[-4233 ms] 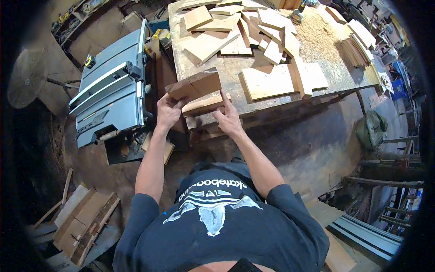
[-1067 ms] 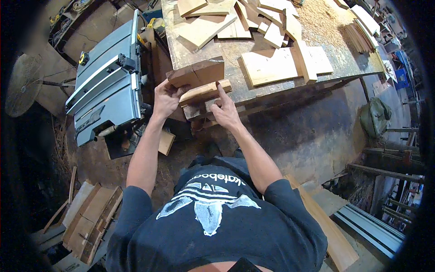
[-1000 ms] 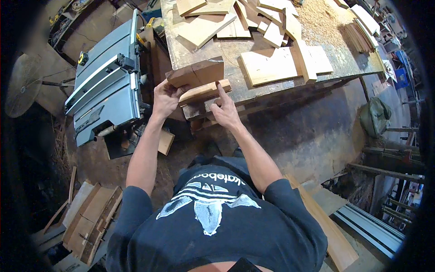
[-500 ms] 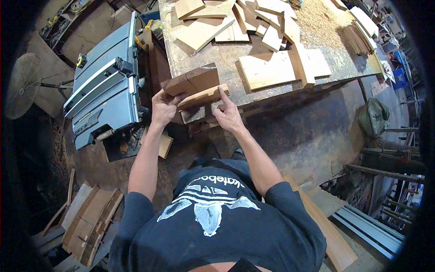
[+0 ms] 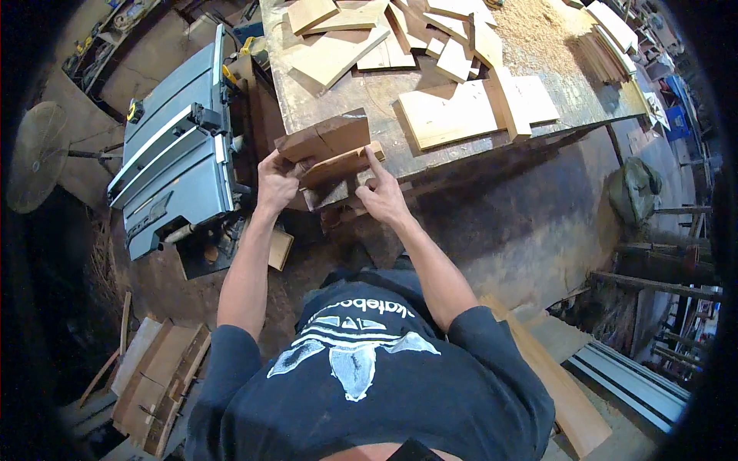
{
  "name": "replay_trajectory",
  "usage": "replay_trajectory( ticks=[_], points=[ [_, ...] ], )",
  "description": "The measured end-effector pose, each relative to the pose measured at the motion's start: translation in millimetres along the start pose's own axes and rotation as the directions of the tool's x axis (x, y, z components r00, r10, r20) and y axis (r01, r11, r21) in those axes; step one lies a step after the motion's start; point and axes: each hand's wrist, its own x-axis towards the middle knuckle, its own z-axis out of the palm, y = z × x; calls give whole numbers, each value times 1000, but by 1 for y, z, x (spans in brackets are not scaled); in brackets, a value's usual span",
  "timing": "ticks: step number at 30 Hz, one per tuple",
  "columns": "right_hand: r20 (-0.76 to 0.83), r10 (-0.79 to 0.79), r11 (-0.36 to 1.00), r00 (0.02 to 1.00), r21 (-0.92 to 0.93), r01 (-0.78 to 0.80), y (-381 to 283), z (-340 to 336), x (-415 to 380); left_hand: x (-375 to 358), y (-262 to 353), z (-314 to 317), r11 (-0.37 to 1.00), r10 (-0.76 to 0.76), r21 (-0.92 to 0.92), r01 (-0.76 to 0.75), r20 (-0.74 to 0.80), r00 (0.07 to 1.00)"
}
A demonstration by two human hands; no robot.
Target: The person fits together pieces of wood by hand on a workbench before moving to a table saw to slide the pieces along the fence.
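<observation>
My left hand (image 5: pixel 277 183) is closed on the left end of a dark brown board (image 5: pixel 327 138), thumb toward me. A lighter wooden strip (image 5: pixel 338 166) lies along the near side of this board, its left end also at my left fingers. My right hand (image 5: pixel 382 198) has its index finger stretched out, the tip touching the strip near its right end. The thumb is apart from that finger, and the other fingers are curled under, partly hidden. Both pieces are over the near left corner of the wooden workbench (image 5: pixel 307 107).
Pale board offcuts (image 5: pixel 338 58), a wide board (image 5: pixel 446 119) with a narrow piece across it, and sawdust (image 5: pixel 538 31) are on the bench. A table saw (image 5: pixel 173 146) stands left, beside a fan (image 5: pixel 38 157). A green bag (image 5: pixel 634 188) is at right, planks (image 5: pixel 157 376) lower left.
The strip has tilted slightly, and my right fingertip has shifted a little left along it. My left hand keeps its hold. The view has moved slightly.
</observation>
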Motion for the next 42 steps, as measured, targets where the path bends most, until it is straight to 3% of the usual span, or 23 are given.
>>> replay_trajectory(
  ticks=[2,4,9,12,14,18,22,25,27,33,36,39,42],
  points=[
    [39,103,995,994,5,-103,-8,-4,1,3,-10,1,997,2,-79,-1,3,1000],
    [37,98,995,994,9,-98,-5,-3,1,2,-9,3,988,-4,-157,4,2,1000],
    [34,93,996,995,3,-93,-3,-1,2,4,1,5,997,63,-37,-62,16,998],
    [11,84,996,996,11,-84,6,4,4,3,-5,3,997,25,-73,-24,23,999],
    [-42,-10,1000,999,-6,9,11,7,4,3,-4,4,997,31,-67,-29,21,999],
    [-32,-2,1000,999,-2,2,7,5,4,3,-5,5,999,36,4,-36,19,999],
    [-8,18,1000,1000,6,-18,4,3,2,6,-13,6,995,71,-67,-70,9,997],
    [-13,18,1000,1000,8,-18,3,4,2,6,-3,7,999,12,-53,-11,19,1000],
    [-14,22,1000,1000,8,-22,4,4,3,5,6,7,996,-4,86,3,13,1000],
    [3,77,997,997,12,-77,3,2,2,5,5,8,997,63,53,-63,13,998],
    [-6,44,999,999,9,-44,2,1,2,7,2,8,996,80,-26,-80,2,997],
    [-136,-50,999,989,11,52,-5,-1,-2,10,6,8,994,65,-89,-66,-16,998],
    [-218,-157,986,963,23,166,-11,-7,-1,12,4,1,999,15,-31,-14,23,1000]
  ],
)
